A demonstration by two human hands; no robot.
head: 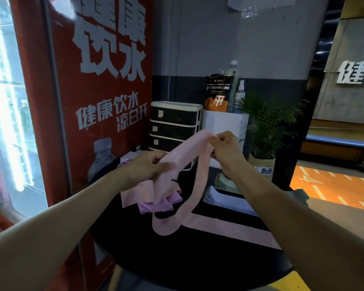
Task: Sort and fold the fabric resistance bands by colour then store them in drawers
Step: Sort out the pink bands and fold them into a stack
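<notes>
A pink fabric resistance band (200, 175) hangs as a loop above the round black table (198, 259). My left hand (147, 166) grips its lower left part near the printed number. My right hand (225, 148) pinches its top end higher up. Below them on the table lie another pink band (135, 196), a purple band (153, 205) and a flat pink band (229, 229). A small drawer unit (174, 122) with three dark drawers, all closed, stands at the back of the table.
A red drinks fridge (88, 101) stands close on the left. Behind the table are a white box (225, 124) with a pouch and bottles on it, and a potted plant (263, 131). Folded grey-green and white bands (223, 192) lie at the right.
</notes>
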